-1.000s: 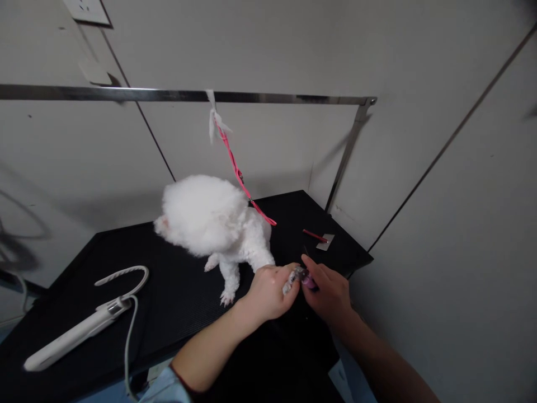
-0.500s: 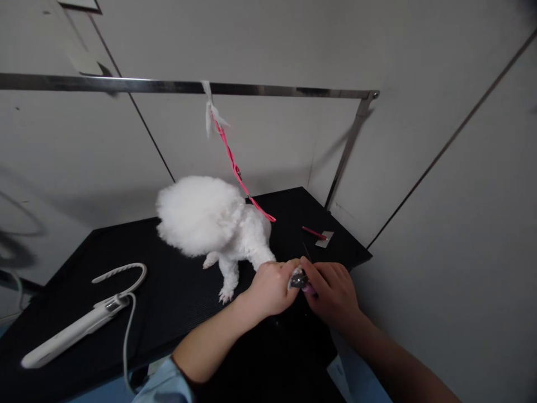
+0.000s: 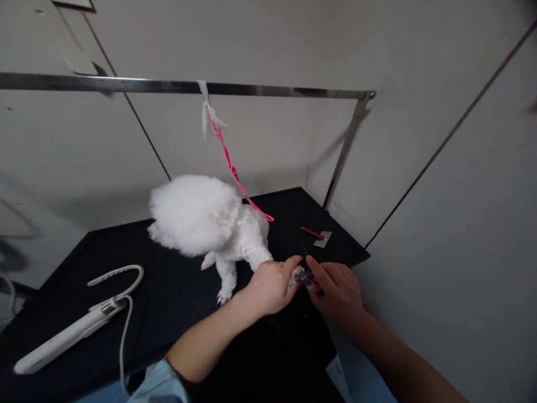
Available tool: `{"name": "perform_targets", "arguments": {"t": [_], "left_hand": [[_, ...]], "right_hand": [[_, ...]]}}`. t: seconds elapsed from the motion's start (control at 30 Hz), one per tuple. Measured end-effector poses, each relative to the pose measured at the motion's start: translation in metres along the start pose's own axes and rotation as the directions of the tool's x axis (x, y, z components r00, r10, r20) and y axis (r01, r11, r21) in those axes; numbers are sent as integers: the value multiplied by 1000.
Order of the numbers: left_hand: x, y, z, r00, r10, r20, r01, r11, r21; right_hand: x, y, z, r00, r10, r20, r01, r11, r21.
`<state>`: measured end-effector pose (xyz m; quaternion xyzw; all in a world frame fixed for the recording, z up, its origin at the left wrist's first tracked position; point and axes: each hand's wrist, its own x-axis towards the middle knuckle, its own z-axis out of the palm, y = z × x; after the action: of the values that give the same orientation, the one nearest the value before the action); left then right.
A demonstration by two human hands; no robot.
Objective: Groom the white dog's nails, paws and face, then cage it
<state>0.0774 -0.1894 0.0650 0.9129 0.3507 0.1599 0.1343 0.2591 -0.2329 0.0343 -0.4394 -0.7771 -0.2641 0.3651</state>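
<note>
A fluffy white dog (image 3: 197, 215) stands on the black table, its head turned to the left. My left hand (image 3: 271, 286) is closed around one of its front paws (image 3: 295, 275), which shows between thumb and fingers. In my right hand (image 3: 338, 291) are nail clippers (image 3: 309, 279) with purple handles and a metal head, the head right at the paw. Whether the blades touch a claw is too small to tell. The dog's other front paw (image 3: 225, 295) rests on the table.
A pink leash (image 3: 231, 168) hangs from a metal bar (image 3: 268, 89) over the dog's back. Right of the dog lies a red-handled slicker brush (image 3: 314, 233). On the left is a white corded device (image 3: 71, 338) with a curved arm. Walls stand behind and right of the table (image 3: 176, 313).
The clippers and my right hand have shifted slightly right, away from my left hand. The dog's head has turned a little further left. My left hand keeps hold of the paw.
</note>
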Motion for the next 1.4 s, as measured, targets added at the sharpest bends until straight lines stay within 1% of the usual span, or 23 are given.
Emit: {"name": "perform_targets", "arguments": {"t": [0.07, 0.13, 0.33, 0.67, 0.83, 1.13, 1.3, 1.4], "left_hand": [[1, 0, -3, 1000, 2, 20, -2, 1000, 7], [2, 1, -5, 999, -8, 34, 8, 1000, 11], [7, 2, -4, 998, -21, 56, 21, 1000, 3], [6, 0, -7, 1000, -3, 20, 3, 1000, 3], [5, -1, -7, 1000, 27, -12, -28, 1000, -1], [3, 3, -17, 998, 13, 55, -12, 1000, -22], [3, 3, -18, 998, 16, 67, -16, 1000, -7], [3, 2, -18, 997, 13, 75, -13, 1000, -5]], "right_hand": [[3, 0, -5, 999, -53, 4, 54, 998, -42], [7, -1, -10, 995, -96, 36, 99, 991, -89], [15, 5, -21, 985, -162, 66, 172, 967, -189], [22, 8, -24, 977, -181, 109, 199, 960, -195], [26, 10, -25, 969, -222, 107, 238, 954, -181], [28, 6, -25, 971, -238, 29, 236, 927, -293], [29, 6, -26, 966, -255, 33, 252, 916, -313], [30, 9, -24, 964, -263, 47, 265, 917, -298]]}}
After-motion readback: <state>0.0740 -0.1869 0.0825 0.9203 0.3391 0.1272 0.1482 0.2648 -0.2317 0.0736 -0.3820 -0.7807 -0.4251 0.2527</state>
